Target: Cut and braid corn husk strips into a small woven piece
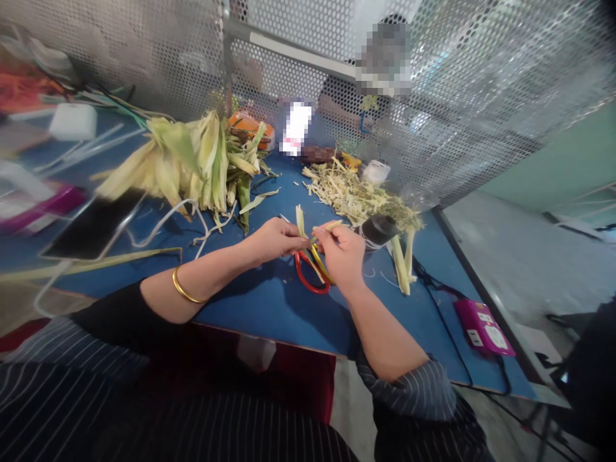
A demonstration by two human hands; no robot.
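Observation:
My left hand [283, 239] pinches a pale corn husk strip [300, 220] that sticks up from its fingertips. My right hand [342, 249] meets it at the fingertips, closed on a husk piece [332, 226]. Both hands hover over the middle of the blue table. Under them lies a pair of scissors [312, 282] with one red and one yellow handle; its blades are hidden by the hands. Just right of my right hand is a black spool of thread [378, 229], with pale thread trailing from it.
A large pile of corn husks [206, 160] lies back left, beside a phone [94, 224] and white cable [163, 221]. Husk scraps [356, 192] heap at back right. A magenta box [484, 326] sits on the right edge. Behind the perforated metal screen [298, 70] is another person.

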